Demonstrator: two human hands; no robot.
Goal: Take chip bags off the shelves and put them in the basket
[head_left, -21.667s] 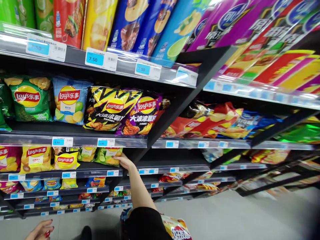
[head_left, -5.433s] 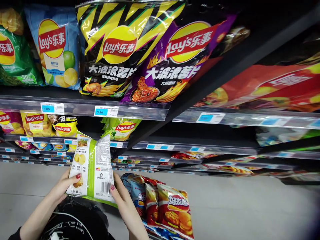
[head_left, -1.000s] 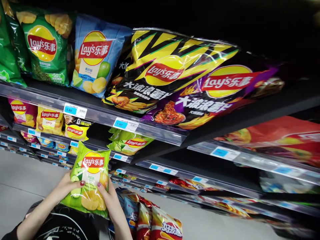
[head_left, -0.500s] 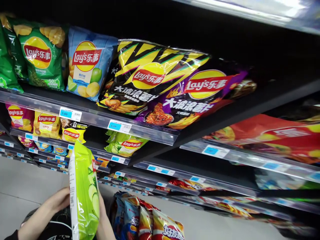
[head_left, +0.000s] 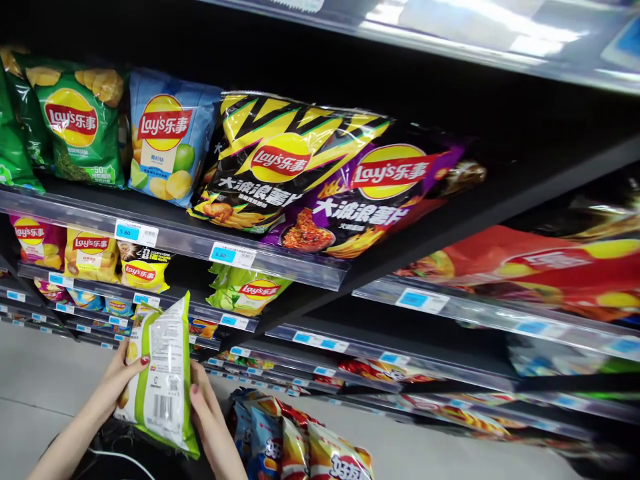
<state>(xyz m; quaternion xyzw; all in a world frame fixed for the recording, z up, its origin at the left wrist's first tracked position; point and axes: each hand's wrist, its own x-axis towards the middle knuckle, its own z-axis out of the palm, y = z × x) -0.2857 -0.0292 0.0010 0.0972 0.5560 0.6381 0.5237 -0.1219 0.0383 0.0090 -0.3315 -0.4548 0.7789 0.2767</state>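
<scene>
A lime-green and white bag of chips (head_left: 167,373) is held up in front of me at the lower left. Its white back, with small print and a barcode, faces me. My left hand (head_left: 120,381) grips the left side, thumb lying over the front and fingers behind. At the opposite edge, my right hand (head_left: 203,399) is closed on the bag, most of its fingers hidden behind. Whether a second bag lies against this one at the left, I cannot tell. Just beyond it on a lower shelf lies a green Lay's bag (head_left: 249,291).
The upper shelf holds a green bag (head_left: 75,127), a blue bag (head_left: 167,137), a black-yellow bag (head_left: 280,160) and a purple-black bag (head_left: 370,197). A clear price rail (head_left: 300,263) edges it. Several snack bags (head_left: 295,440) stand below, right of my hands, above the grey floor (head_left: 410,447).
The bag has turned from its narrow side and green front to its white back, and sits slightly lower. Both hands now show more. The view has shifted slightly.
</scene>
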